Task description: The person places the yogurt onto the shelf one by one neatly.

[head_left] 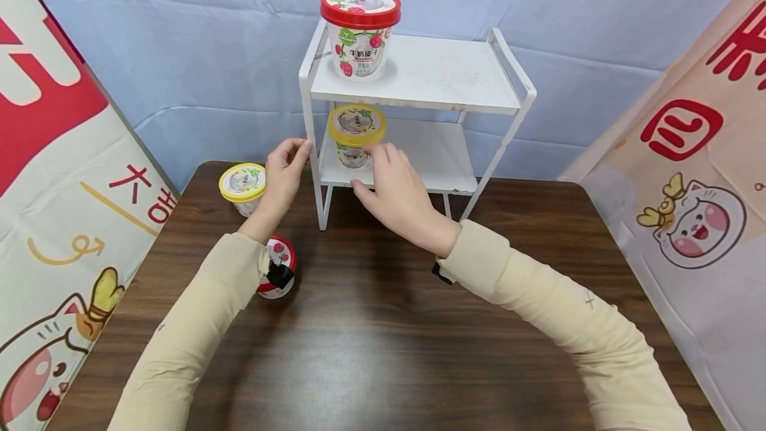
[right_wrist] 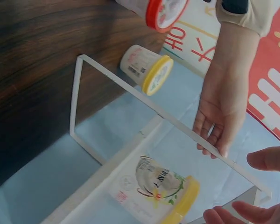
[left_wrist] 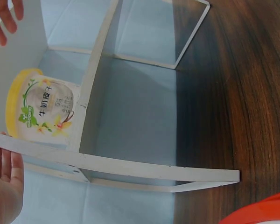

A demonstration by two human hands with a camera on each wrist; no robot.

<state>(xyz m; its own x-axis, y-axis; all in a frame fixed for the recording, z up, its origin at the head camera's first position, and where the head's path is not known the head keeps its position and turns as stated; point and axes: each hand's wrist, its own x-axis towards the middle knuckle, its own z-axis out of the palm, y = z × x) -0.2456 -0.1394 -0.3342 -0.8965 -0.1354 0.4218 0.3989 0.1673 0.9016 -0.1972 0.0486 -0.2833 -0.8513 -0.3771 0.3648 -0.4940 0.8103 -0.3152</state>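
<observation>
A white two-tier rack (head_left: pixel 419 102) stands on the table. On its lower shelf sits an upright paper tub with a yellow lid (head_left: pixel 356 124), its flower-printed side visible in the left wrist view. My right hand (head_left: pixel 402 195) hovers just in front of this tub, fingers spread and apart from it. At the rack's left front post, my left hand (head_left: pixel 284 175) pinches the post, thumb on one side and fingers reaching behind, as the right wrist view shows (right_wrist: pixel 224 98). A red-lidded strawberry tub (head_left: pixel 361 35) stands on the left of the top shelf.
Behind my left hand, another yellow-lidded tub (head_left: pixel 242 185) stands on the dark wooden table (head_left: pixel 359 338). A second red-lidded tub (head_left: pixel 278 288) is partly covered by my left sleeve. Printed banners flank both sides, and a pale blue cloth (head_left: pixel 209 52) hangs behind.
</observation>
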